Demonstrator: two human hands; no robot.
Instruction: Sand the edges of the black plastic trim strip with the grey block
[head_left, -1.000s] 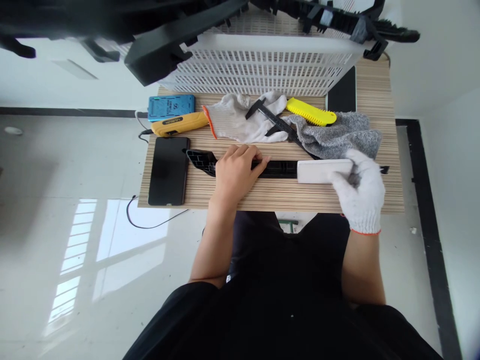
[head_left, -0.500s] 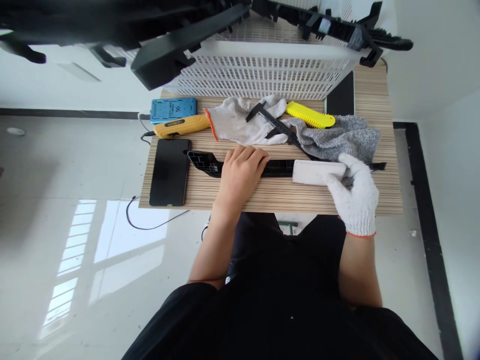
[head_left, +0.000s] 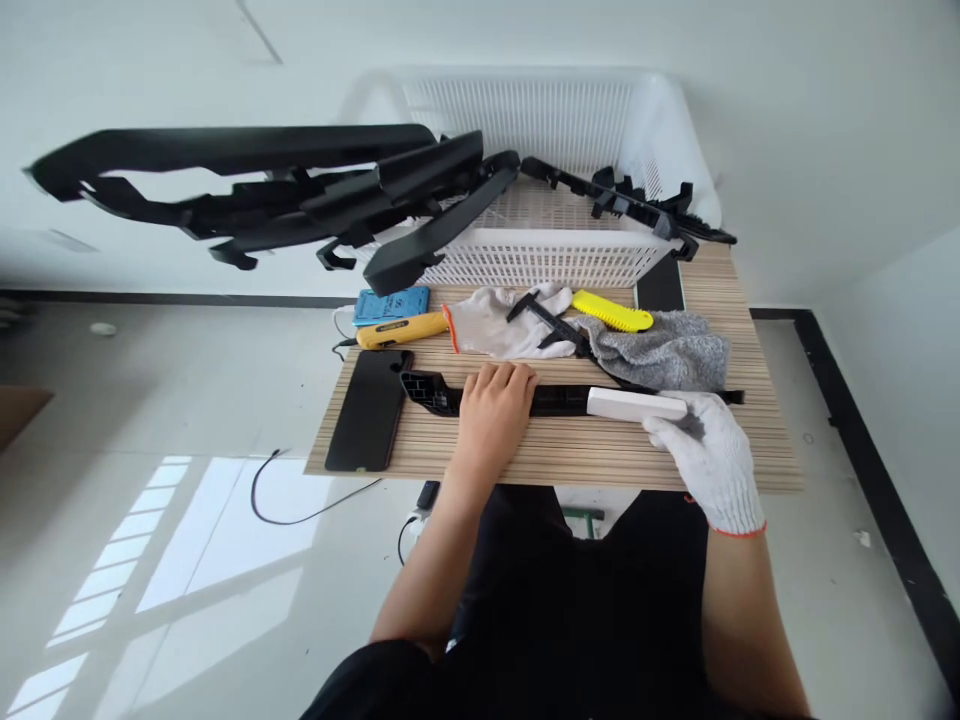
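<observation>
A long black plastic part [head_left: 559, 400] lies across the wooden table, its ribbed end at the left. My bare left hand [head_left: 498, 402] is closed over it left of its middle. My right hand [head_left: 703, 440], in a white glove with an orange hem, grips a white block [head_left: 634, 404] by its right end. The block rests along the black part, slightly tilted. Behind them lie a grey cloth [head_left: 660, 350], a black caliper [head_left: 551, 322], a loose white glove [head_left: 487, 320] and a yellow comb-edged tool [head_left: 611, 311].
A white basket [head_left: 525, 255] holds long black parts [head_left: 300, 200], several jutting far out to the left. A phone [head_left: 369, 410], a yellow-handled tool [head_left: 401, 330] and a blue device [head_left: 390, 305] lie at the table's [head_left: 465, 465] left.
The head view has tilted up, showing more of the basket. The white block is now tilted, and my right hand holds it from its lower right side. My left hand stays on the black part.
</observation>
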